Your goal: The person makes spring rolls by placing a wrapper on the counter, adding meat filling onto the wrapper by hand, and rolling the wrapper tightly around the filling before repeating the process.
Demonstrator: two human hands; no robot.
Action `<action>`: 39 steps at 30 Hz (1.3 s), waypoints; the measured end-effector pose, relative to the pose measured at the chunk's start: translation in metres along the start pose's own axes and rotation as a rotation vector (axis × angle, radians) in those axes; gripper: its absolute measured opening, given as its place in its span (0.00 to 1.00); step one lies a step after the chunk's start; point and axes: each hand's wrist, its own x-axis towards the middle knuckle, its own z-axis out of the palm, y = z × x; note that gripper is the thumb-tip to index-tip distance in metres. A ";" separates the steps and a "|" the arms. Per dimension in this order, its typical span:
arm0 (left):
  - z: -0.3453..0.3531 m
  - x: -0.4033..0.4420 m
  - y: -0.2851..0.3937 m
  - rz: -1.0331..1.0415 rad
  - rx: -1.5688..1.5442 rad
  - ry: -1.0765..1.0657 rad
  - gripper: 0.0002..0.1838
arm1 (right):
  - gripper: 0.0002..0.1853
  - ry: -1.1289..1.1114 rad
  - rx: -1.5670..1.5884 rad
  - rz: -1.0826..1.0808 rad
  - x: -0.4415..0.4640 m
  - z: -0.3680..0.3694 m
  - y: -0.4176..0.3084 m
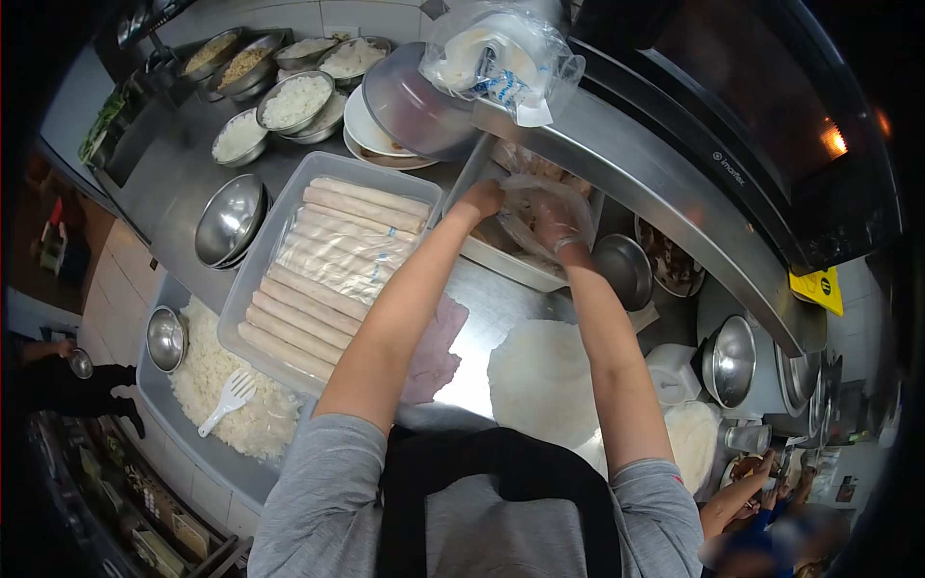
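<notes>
My left hand is closed on the edge of a clear plastic bag, over a pale rectangular tub. Inside or behind the bag's film is my right hand; its fingers are hard to make out. Brownish food pieces lie in the tub under the hands. Nearer to me, on the steel counter, are a thin round pale sheet and a flat pinkish slice. Left of my left arm, a grey tub holds several long pale rolls, partly under plastic film.
A large tub of rice with a white serving spatula stands at the lower left. Bowls of rice line the back left. A steel shelf with a black microwave overhangs the right. Other people are at the lower right.
</notes>
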 end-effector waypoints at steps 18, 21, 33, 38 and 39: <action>-0.001 -0.009 0.014 0.047 0.095 0.000 0.19 | 0.20 0.042 -0.042 0.124 -0.010 0.001 -0.028; -0.009 -0.007 0.010 -0.068 0.102 0.089 0.19 | 0.20 -0.026 0.129 -0.007 -0.017 0.000 0.002; 0.023 0.013 0.014 0.088 0.177 -0.001 0.24 | 0.18 0.036 0.247 -0.047 -0.031 -0.010 0.008; 0.014 0.021 -0.004 0.018 0.142 0.196 0.17 | 0.21 -0.037 0.269 0.019 -0.040 -0.025 0.006; 0.019 0.027 -0.010 0.020 0.145 0.199 0.17 | 0.21 -0.033 0.270 0.018 -0.038 -0.024 0.005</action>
